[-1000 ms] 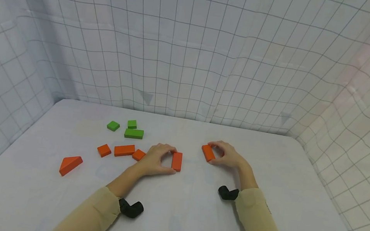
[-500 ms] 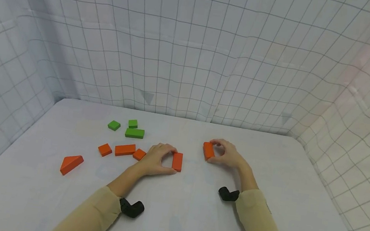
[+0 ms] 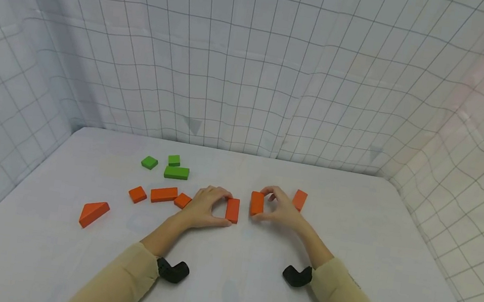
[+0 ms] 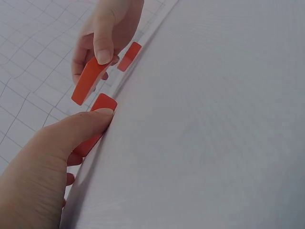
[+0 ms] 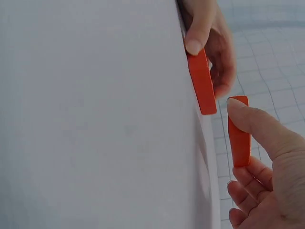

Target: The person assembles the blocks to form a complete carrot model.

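My left hand (image 3: 203,210) pinches a red-orange rectangular block (image 3: 232,211) between thumb and fingers, and the block stands on the white table. Just to its right, my right hand (image 3: 283,210) grips an orange rectangular block (image 3: 257,204) by its two ends. In the left wrist view that orange block (image 4: 86,83) is held up off the table, a small gap from the left hand's block (image 4: 104,102). The right wrist view shows the thumb of the right hand (image 5: 286,162) on the near end of its block (image 5: 239,145). Another red-orange block (image 3: 300,199) lies behind the right hand, partly hidden.
To the left lie an orange triangular block (image 3: 93,213), a small orange block (image 3: 137,194), a long orange block (image 3: 164,194) and another small one (image 3: 182,201) by the left hand. Green blocks (image 3: 176,172) sit farther back. A gridded white curtain (image 3: 252,71) hangs behind the table.
My right hand has lifted its orange block and carried it left, closer to the left hand's block. The block behind the right hand has come into view. The left hand has stayed still.
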Tool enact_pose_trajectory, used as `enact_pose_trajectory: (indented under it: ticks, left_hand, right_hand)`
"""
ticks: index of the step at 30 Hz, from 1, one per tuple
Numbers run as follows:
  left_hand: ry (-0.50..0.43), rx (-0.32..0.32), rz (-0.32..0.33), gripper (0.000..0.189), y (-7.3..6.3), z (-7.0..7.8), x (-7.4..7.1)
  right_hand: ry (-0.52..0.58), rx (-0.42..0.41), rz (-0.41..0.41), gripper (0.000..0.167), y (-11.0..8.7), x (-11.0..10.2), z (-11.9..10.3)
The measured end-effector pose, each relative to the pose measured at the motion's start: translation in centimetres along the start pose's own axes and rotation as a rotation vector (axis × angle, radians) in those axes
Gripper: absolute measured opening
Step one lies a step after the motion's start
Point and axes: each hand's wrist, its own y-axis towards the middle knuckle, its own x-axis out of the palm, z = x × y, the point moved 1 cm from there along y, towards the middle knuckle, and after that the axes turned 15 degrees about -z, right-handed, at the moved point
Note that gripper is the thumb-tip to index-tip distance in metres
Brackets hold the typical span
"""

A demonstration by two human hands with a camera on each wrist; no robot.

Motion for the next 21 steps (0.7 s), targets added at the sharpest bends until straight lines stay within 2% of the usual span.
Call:
enact_pose_trajectory:
  ticks: [5,11,21]
  left_hand:
    - [-0.003,0.002,-0.004,0.057,0.0,0.0,-0.1]
    - [0.002,0.013,0.006,0.056,0.1,-0.1,0.0]
    - [-0.004,0.023,0.008,0.057,0.0,0.0,-0.1]
  right_hand:
    - [0.007,-0.027,-0.022,0.064,0.3,1.5,0.0]
    - [-0.034,-0.104,-0.009,0.063,0.8,2.7,-0.1]
    - [-0.077,-0.107,-0.004,0.061,0.9,3.2,-0.5]
